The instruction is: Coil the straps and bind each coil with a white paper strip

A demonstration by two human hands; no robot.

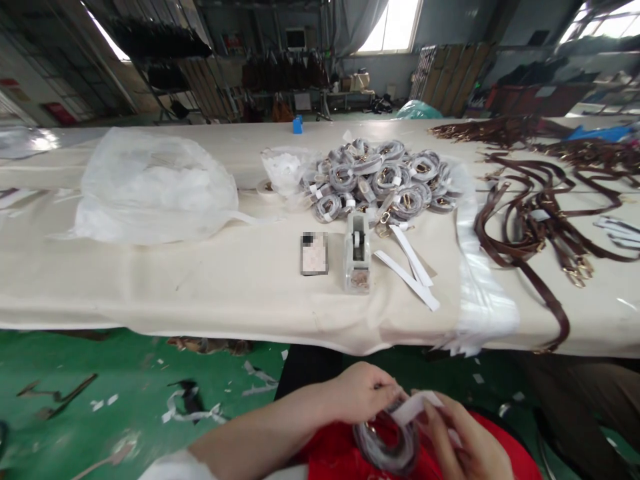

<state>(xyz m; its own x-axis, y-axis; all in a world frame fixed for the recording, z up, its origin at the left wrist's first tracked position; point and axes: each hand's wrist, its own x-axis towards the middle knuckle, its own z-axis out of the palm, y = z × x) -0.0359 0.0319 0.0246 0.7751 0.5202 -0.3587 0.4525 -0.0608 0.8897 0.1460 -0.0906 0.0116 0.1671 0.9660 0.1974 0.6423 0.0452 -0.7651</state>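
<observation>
Over my lap, my left hand (369,392) grips the upper edge of a coiled strap (387,450) wrapped in clear plastic. My right hand (463,433) pinches a white paper strip (416,407) that lies across the right side of the coil. A bit of gold metal shows inside the ring. On the table in front stands a tape dispenser (357,253). Two loose white strips (410,280) lie to its right. Behind it is a heap of similar wrapped coils (385,177).
Brown leather straps (540,220) with gold clasps spread over the right of the table (225,293). Flat plastic sleeves (480,293) hang near its front edge. At left sits a large clear bag (155,187). A small pixelated object (314,255) lies beside the dispenser. Scraps litter the green floor (150,400).
</observation>
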